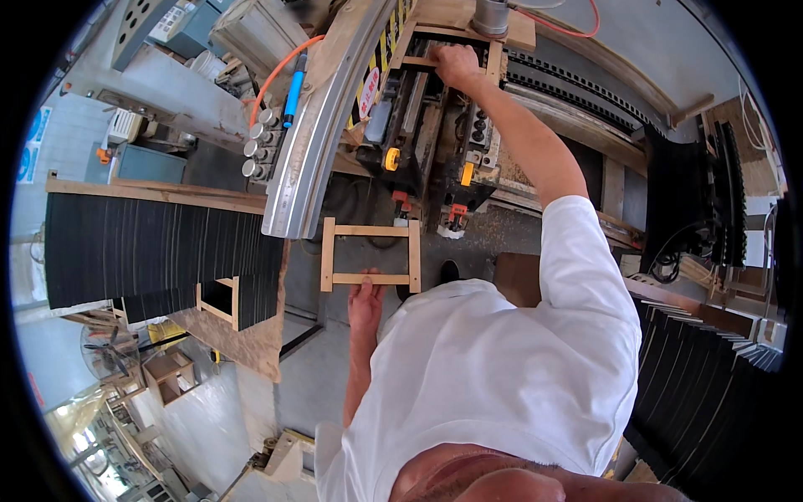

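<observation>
L hand (365,303) grips a small wooden frame (370,254) by its near rail, fingers curled round the bar, thumb on top; the frame hangs just beyond the fingertips, over the floor. R hand (456,64) is stretched out to the machine (422,142), fingers closed over a wooden piece (418,60) at the fixture; how tight, can't tell. Just L of those fingers runs a curved metal guard (314,138) w/ an orange hose (280,71). Well L of the L hand: stack of black panels (150,251), another wooden frame (219,299) leaning on it.
</observation>
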A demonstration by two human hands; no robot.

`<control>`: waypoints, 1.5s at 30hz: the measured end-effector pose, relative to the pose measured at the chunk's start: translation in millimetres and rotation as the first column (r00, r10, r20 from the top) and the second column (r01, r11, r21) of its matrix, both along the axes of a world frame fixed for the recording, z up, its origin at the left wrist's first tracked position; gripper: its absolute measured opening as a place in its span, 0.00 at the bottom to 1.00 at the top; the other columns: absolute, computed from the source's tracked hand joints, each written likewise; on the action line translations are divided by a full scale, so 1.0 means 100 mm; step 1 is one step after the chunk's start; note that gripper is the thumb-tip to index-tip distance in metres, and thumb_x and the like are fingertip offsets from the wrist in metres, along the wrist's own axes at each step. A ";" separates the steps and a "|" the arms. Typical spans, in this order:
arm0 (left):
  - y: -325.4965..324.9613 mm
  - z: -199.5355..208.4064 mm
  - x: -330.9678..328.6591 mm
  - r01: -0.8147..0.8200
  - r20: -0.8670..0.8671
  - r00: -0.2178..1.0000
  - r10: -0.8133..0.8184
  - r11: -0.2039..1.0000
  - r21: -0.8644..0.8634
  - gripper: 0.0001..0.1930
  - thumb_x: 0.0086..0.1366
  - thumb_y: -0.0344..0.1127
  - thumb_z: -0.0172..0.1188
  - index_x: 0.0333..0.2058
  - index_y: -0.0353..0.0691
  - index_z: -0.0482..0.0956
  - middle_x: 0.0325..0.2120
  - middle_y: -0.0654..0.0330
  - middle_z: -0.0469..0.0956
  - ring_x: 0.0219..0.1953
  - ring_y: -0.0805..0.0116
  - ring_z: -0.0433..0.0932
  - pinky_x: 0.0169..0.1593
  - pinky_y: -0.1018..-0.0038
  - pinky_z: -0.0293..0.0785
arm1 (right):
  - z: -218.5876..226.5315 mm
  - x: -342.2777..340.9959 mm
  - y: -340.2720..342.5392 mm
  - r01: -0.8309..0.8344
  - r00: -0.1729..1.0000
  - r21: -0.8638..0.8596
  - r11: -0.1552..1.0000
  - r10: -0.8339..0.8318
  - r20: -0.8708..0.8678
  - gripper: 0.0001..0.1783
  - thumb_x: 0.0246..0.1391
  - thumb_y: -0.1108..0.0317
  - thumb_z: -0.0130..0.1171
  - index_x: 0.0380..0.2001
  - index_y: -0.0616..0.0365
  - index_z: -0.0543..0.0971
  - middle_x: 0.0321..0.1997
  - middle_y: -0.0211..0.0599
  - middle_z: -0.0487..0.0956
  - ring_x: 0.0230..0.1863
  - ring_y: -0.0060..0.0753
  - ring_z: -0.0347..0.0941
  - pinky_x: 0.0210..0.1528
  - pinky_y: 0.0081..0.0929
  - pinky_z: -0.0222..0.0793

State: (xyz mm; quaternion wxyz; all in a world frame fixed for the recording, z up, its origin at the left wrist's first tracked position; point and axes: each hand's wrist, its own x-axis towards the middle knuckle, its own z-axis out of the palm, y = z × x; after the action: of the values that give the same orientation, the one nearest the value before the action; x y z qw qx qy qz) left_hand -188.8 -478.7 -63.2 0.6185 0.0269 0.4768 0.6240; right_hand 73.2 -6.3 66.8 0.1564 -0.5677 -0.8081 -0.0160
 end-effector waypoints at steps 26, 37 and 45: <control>0.20 0.05 0.09 0.062 0.030 0.998 -0.063 0.998 0.026 0.17 0.67 0.28 0.54 0.53 0.35 0.68 0.50 0.53 0.74 0.54 0.56 0.73 0.60 0.59 0.69 | -0.11 0.01 0.10 -0.043 0.999 -0.005 0.999 0.043 0.017 0.16 0.47 0.71 0.54 0.42 0.46 0.79 0.40 0.41 0.81 0.47 0.45 0.76 0.52 0.43 0.65; 0.24 0.09 0.10 0.087 0.015 0.996 -0.087 0.996 0.019 0.14 0.66 0.28 0.55 0.50 0.36 0.71 0.48 0.53 0.76 0.52 0.57 0.75 0.59 0.60 0.70 | -0.12 0.03 0.08 -0.067 0.997 -0.003 0.998 0.066 -0.041 0.17 0.46 0.71 0.55 0.43 0.46 0.79 0.39 0.42 0.82 0.46 0.45 0.77 0.52 0.45 0.65; 0.28 0.05 0.11 0.103 0.004 0.995 -0.103 0.994 0.017 0.14 0.66 0.29 0.55 0.50 0.37 0.71 0.48 0.53 0.76 0.52 0.57 0.75 0.59 0.60 0.71 | -0.15 0.04 0.11 -0.079 0.996 0.008 0.997 0.079 -0.049 0.17 0.47 0.71 0.56 0.43 0.46 0.78 0.38 0.41 0.82 0.45 0.45 0.77 0.51 0.44 0.64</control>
State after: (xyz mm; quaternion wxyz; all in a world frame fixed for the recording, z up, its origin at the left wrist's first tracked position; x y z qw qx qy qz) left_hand -177.8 -450.9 -58.3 0.6509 0.0554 0.4679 0.5953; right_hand 77.2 4.9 51.5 0.1786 -0.5350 -0.8257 0.0018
